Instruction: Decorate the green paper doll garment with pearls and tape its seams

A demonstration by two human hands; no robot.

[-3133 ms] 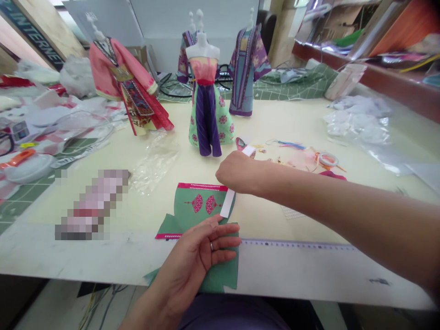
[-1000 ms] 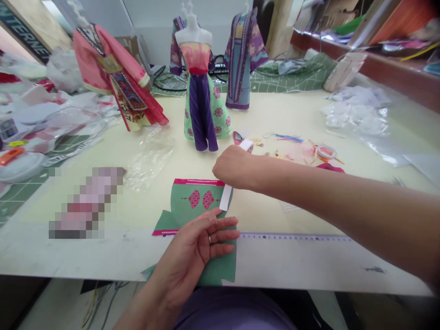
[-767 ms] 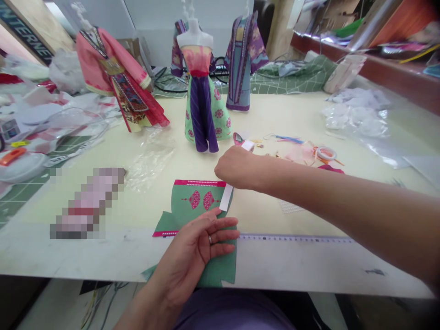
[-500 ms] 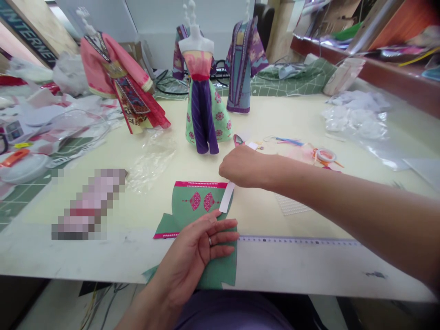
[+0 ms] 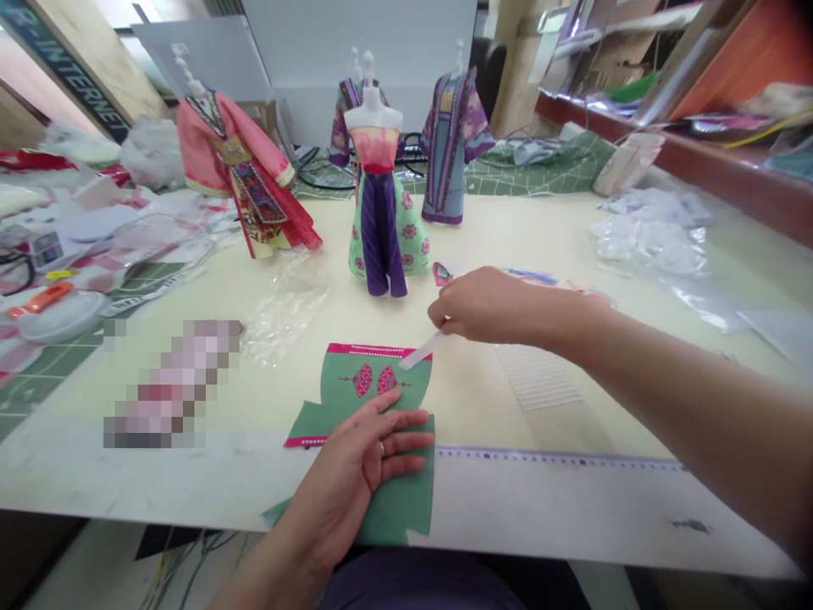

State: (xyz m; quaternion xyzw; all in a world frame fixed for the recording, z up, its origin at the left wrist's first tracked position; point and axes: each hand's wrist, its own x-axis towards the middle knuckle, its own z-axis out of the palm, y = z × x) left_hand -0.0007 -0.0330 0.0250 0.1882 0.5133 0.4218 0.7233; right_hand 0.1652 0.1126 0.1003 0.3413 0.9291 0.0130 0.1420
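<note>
A small green garment piece (image 5: 406, 504) lies flat at the table's front edge, with magenta trim, white beading and two magenta fan-shaped motifs. My left hand (image 5: 352, 462) rests over its middle, fingers stretched out and the thumb near the right-hand motif. Above the garment's upper right part, my right hand (image 5: 476, 305) pinches one end of a narrow white strip (image 5: 423, 350). The strip slants down to the left, its free end just by the right motif; whether it touches the cloth I cannot tell.
Dressed doll forms stand behind: one in a pink robe (image 5: 245, 169), one in a green skirt (image 5: 416, 237), one in a purple robe (image 5: 445, 169). A measuring tape (image 5: 533, 458) and a bead sheet (image 5: 539, 381) lie right; clear plastic (image 5: 289, 309) and a pixelated object (image 5: 181, 381) lie left.
My right hand has moved slightly to the right, and the white strip has tilted flatter, its free end now nearer the right motif. The left hand stays on the garment. The camera view has shifted a little.
</note>
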